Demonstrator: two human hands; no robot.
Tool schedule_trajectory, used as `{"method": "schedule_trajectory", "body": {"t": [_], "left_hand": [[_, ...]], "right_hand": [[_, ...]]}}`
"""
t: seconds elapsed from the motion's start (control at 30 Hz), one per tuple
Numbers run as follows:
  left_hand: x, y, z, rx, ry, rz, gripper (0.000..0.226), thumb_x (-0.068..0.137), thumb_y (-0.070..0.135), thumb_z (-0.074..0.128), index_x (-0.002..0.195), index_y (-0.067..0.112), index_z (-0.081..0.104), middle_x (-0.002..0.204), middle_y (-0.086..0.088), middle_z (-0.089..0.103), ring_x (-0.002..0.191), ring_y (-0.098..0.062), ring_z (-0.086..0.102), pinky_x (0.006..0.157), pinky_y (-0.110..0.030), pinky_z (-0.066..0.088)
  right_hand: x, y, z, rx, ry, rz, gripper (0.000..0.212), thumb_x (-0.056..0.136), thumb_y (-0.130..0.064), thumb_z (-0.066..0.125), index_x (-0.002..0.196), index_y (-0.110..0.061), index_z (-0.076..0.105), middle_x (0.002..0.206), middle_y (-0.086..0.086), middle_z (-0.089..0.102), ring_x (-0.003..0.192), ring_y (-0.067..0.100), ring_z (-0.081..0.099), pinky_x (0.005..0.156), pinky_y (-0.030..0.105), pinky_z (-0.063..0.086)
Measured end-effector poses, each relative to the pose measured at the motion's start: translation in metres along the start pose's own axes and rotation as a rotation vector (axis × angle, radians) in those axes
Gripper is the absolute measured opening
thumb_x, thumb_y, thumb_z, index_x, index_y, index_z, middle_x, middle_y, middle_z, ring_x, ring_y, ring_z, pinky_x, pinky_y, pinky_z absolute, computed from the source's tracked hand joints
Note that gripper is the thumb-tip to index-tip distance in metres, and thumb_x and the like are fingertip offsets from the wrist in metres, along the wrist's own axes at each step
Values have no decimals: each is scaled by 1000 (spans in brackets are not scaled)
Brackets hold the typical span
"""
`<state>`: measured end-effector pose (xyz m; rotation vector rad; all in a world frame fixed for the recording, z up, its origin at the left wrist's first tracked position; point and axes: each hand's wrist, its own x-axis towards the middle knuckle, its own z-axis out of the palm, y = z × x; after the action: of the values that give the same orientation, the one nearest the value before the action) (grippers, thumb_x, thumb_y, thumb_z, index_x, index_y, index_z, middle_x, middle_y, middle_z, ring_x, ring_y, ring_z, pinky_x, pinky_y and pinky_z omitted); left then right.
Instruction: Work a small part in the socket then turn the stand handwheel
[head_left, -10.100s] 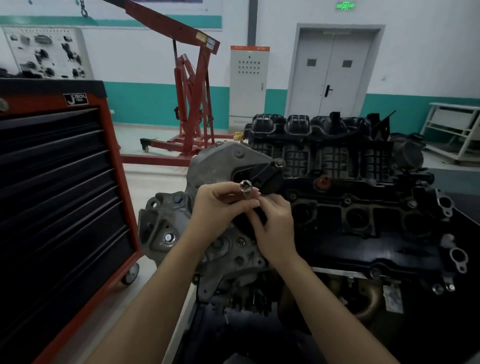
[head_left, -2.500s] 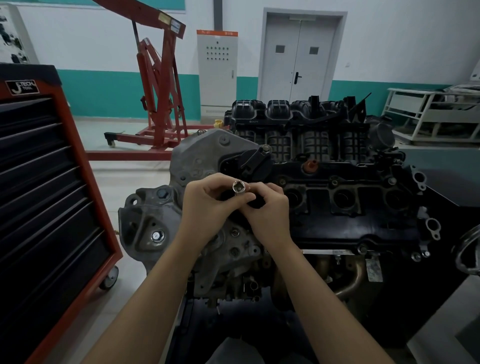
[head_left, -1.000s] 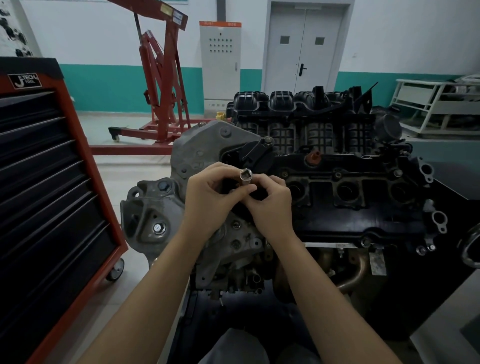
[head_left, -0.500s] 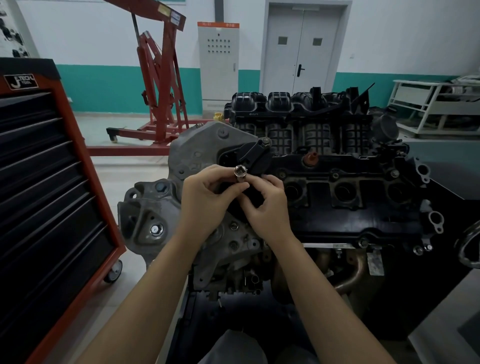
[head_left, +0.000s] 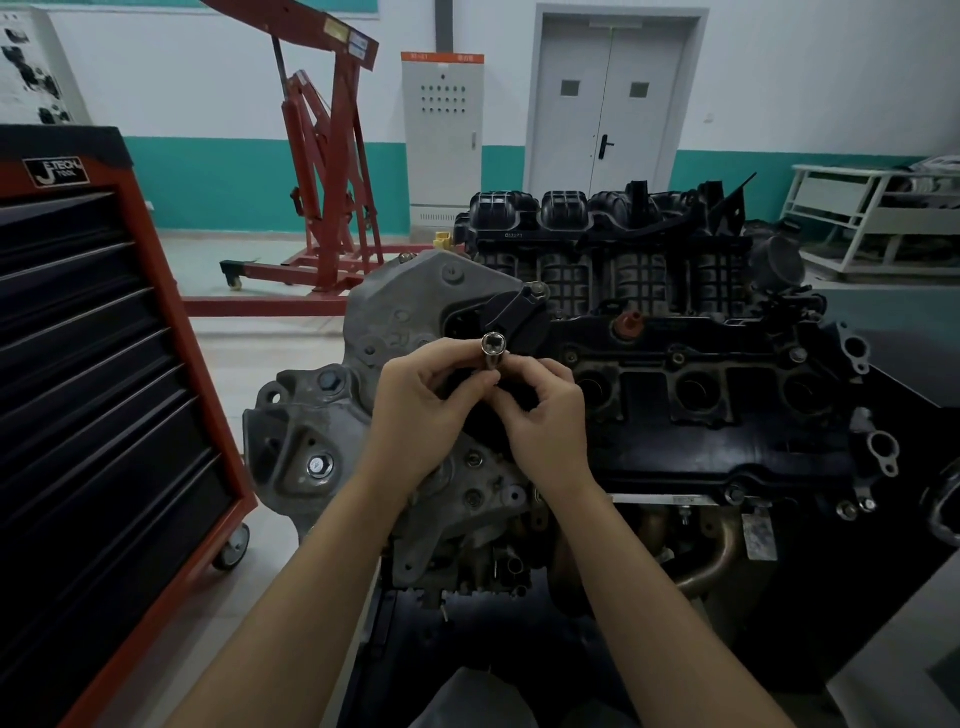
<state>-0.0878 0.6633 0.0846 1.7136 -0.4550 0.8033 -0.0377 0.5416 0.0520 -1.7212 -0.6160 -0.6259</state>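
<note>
My left hand (head_left: 423, 410) pinched a small metal socket (head_left: 492, 353) between thumb and fingertips, open end up toward the camera, while my right hand (head_left: 545, 415) met it from the other side, fingers curled and closed on the socket's lower part; both hovered over the near left end of the engine (head_left: 675, 395). At the far left I saw a red tool cabinet (head_left: 156, 364) with dark drawer fronts, standing on castors on the pale floor (head_left: 270, 358). Behind it, farther back, a red engine hoist (head_left: 322, 171) stood before the white wall with its teal band. Next came a grey electrical cabinet (head_left: 442, 135) and then a grey double door (head_left: 608, 104). Below these lay the engine's grey cast timing cover (head_left: 311, 426), then its black ribbed intake manifold (head_left: 597, 244) and black valve cover (head_left: 727, 415). At the far right a white metal rack (head_left: 852, 218) stood by the wall.
</note>
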Motion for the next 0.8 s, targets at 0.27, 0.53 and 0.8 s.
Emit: {"method": "schedule_trajectory", "body": {"t": [0.27,0.53,0.8], "left_hand": [[-1,-1,3,21,18,-19,36,83,-9,67,106,18,69,102,5,71,100,-10,68,90,-23,52],[-1,0,1,1,39,4,33,79,-7,73,100,19,70,99,0,73,96,-15,70,88,-28,54],[0,0,0,-8,-7,48,34,77,-5,74,95,24,70,98,5,73,97,-17,70,88,-29,54]], "right_hand": [[-1,-1,0,-64,-28,-45,32,83,-12,70,115,-19,68,102,-21,61,116,22,48,99,27,39],[0,-7,0,-9,30,-22,21,79,-16,74,99,-20,71,91,-21,65,106,9,54,91,25,44],[-1,-3,0,-19,22,-9,23,81,-10,72,103,-15,72,92,-10,68,109,26,54,95,40,45]]}}
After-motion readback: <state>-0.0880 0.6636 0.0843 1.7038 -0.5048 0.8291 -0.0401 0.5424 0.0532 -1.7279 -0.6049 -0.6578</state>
